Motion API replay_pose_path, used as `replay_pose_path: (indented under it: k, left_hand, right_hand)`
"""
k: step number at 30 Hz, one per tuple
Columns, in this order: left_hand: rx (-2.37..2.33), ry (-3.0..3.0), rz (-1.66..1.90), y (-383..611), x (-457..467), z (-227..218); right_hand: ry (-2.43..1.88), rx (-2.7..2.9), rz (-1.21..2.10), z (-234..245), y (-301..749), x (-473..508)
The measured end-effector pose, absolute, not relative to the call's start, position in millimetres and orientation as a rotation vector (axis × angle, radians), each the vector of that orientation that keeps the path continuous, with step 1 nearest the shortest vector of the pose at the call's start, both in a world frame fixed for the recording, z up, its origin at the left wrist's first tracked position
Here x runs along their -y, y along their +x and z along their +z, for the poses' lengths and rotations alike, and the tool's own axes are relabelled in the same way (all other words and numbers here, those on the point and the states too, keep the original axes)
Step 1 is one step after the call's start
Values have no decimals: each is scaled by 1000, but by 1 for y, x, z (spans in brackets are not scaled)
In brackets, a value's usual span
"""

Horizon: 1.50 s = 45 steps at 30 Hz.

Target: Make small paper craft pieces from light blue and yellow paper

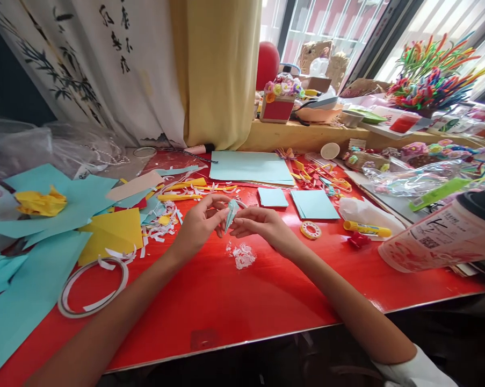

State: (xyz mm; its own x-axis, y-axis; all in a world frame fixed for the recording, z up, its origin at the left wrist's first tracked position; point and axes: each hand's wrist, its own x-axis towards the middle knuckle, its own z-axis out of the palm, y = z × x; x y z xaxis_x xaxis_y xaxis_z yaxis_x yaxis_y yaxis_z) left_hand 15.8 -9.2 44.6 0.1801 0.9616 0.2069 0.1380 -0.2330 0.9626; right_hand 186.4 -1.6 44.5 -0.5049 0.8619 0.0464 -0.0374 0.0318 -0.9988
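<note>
Between my two hands, above the red table, is a small folded piece of light-blue paper [231, 213]. My left hand [204, 220] pinches it from the left with thumb and fingers. From the right, my right hand [260, 226] has its thumb and fingertips closed at the paper's edge. Just below lies a small heap of white paper scraps [243, 256]. Behind my right hand sit a small stack of blue paper squares [273, 197] and a larger stack of blue squares [315, 205]. A roll of tape [310, 230] lies to their front.
Large blue sheets [36, 279], a yellow sheet [111, 234] and a big tape roll [67, 306] cover the left. A tall printed cup [439, 236] and a yellow glue tube [367, 229] are at right. Blue sheets [250, 165] lie at the back. The red table [266, 306] ends near me.
</note>
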Motion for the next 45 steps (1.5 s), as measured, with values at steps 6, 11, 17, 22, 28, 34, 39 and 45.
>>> replay_pose_path:
  k: [6, 11, 17, 22, 28, 34, 39, 45]
  left_hand:
    - [-1240, 1836, 1119, 15, 11, 43]
    - [-1237, 1915, 1094, 14, 11, 42]
    - [-1315, 2069, 1117, 17, 12, 38]
    - [-1459, 2344, 1107, 19, 12, 31]
    - [-1483, 2500, 1202, 22, 14, 27]
    - [-1446, 2399, 1239, 25, 16, 24]
    - [-1417, 2348, 1295, 27, 17, 23]
    - [-1418, 2357, 1289, 26, 19, 22]
  right_hand:
    - [-866, 1574, 1472, 40, 186, 2]
    - [-849, 1591, 1349, 41, 187, 3]
    - [-900, 1667, 1278, 40, 183, 8]
    - [-989, 1637, 1152, 34, 179, 10]
    - [-1102, 1826, 675, 29, 176, 12]
    - [-1109, 2033, 82, 15, 173, 12]
    - [-1168, 2133, -222, 8, 171, 12]
    - [-1171, 2192, -406, 6, 170, 15]
